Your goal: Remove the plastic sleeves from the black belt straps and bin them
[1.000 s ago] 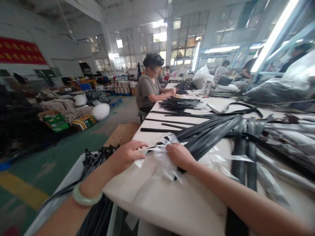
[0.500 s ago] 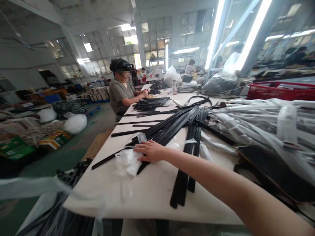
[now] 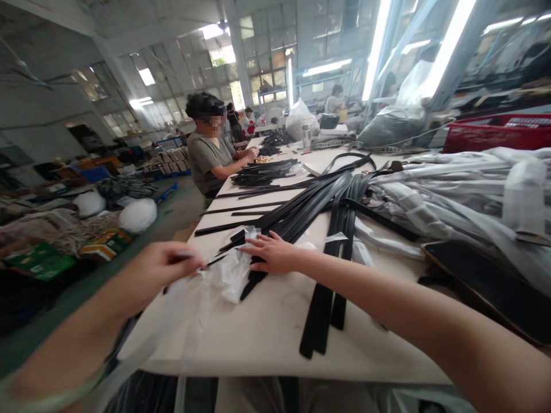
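Note:
My left hand [image 3: 174,263] is over the table's near left part, its fingers closed on a thin translucent plastic sleeve [image 3: 148,338] that trails down toward me. Motion blurs this hand somewhat. Crumpled white plastic [image 3: 235,278] lies between my two hands. My right hand [image 3: 275,253], fingers spread, rests at the near ends of a bundle of black straps [image 3: 307,212], its fingertips by the crumpled plastic. To the right of it, more flat black straps [image 3: 318,321] stretch toward the table's near edge.
White-wrapped straps [image 3: 413,206] are heaped on the right, with a red crate [image 3: 495,131] behind. A co-worker [image 3: 209,149] sits at the table's far left side, beside short black strips [image 3: 267,172]. Below the near edge hang more dark straps [image 3: 142,393].
My left hand has come into view from the lower left with the plastic sleeve. My right hand stays nearly in place, fingers spread. The view has shifted slightly.

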The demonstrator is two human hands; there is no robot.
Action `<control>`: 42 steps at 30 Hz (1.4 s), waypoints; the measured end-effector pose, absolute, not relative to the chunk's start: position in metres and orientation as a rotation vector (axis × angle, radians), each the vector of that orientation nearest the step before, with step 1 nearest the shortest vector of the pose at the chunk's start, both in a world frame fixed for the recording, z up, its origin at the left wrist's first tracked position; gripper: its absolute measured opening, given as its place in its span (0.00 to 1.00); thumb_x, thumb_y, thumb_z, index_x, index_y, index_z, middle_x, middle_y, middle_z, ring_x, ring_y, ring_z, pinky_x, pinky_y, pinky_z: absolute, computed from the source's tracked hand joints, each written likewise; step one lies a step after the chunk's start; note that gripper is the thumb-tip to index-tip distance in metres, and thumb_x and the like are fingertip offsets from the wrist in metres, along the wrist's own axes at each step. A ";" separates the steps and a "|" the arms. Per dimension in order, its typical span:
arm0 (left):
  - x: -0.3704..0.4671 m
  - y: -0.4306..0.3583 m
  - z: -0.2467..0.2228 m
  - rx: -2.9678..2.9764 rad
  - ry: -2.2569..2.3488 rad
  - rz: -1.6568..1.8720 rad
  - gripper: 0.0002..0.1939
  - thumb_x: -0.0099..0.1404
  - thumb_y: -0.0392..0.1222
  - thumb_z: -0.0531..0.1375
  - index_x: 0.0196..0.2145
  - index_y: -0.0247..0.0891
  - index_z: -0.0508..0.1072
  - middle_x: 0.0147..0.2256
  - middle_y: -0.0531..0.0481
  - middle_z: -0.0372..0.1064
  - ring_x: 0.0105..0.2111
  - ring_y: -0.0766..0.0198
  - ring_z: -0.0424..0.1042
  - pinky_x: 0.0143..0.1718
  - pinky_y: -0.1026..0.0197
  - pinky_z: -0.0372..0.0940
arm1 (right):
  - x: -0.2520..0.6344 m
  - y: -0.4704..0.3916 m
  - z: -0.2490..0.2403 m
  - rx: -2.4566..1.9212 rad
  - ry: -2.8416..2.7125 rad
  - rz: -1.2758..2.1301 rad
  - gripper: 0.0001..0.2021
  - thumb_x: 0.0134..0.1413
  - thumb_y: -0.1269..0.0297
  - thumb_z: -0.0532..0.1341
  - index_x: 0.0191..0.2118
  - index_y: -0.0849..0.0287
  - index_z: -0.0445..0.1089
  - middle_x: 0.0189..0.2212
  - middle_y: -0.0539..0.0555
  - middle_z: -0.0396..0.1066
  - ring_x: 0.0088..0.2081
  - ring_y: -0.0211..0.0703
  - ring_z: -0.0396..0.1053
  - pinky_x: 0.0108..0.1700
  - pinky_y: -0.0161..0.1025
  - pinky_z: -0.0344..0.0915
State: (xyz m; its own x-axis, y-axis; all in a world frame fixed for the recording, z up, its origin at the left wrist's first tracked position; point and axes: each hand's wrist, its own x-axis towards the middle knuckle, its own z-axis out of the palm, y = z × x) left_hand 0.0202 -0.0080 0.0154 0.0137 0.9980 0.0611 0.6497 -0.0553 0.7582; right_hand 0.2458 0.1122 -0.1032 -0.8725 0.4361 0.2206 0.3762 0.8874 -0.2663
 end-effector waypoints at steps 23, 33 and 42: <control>0.094 0.105 -0.072 1.920 1.340 0.912 0.08 0.55 0.40 0.60 0.29 0.37 0.79 0.30 0.48 0.74 0.33 0.60 0.71 0.36 0.60 0.63 | 0.310 0.097 -0.098 -0.688 -2.613 0.233 0.08 0.59 0.73 0.55 0.40 0.59 0.70 0.37 0.55 0.69 0.39 0.42 0.66 0.42 0.36 0.59; 0.101 0.101 -0.072 1.735 1.337 1.094 0.15 0.51 0.34 0.62 0.38 0.36 0.69 0.22 0.57 0.67 0.26 0.65 0.72 0.30 0.65 0.63 | 0.350 0.099 -0.072 -1.129 -2.241 0.058 0.13 0.64 0.61 0.49 0.33 0.58 0.66 0.21 0.49 0.63 0.24 0.38 0.61 0.28 0.34 0.50; 0.105 0.098 -0.071 1.867 1.342 1.012 0.16 0.51 0.35 0.65 0.37 0.38 0.67 0.22 0.58 0.66 0.24 0.68 0.67 0.29 0.66 0.61 | 0.344 0.096 -0.074 -1.138 -2.375 0.103 0.13 0.63 0.61 0.49 0.27 0.57 0.62 0.20 0.47 0.60 0.24 0.36 0.59 0.27 0.34 0.47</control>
State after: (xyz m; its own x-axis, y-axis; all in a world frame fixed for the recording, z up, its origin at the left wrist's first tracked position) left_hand 0.1054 0.0984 -0.0707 0.1905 0.9552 0.2267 0.4807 -0.2921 0.8268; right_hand 0.3444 0.0962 -0.0735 -0.5249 0.7486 0.4051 0.7108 0.6474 -0.2752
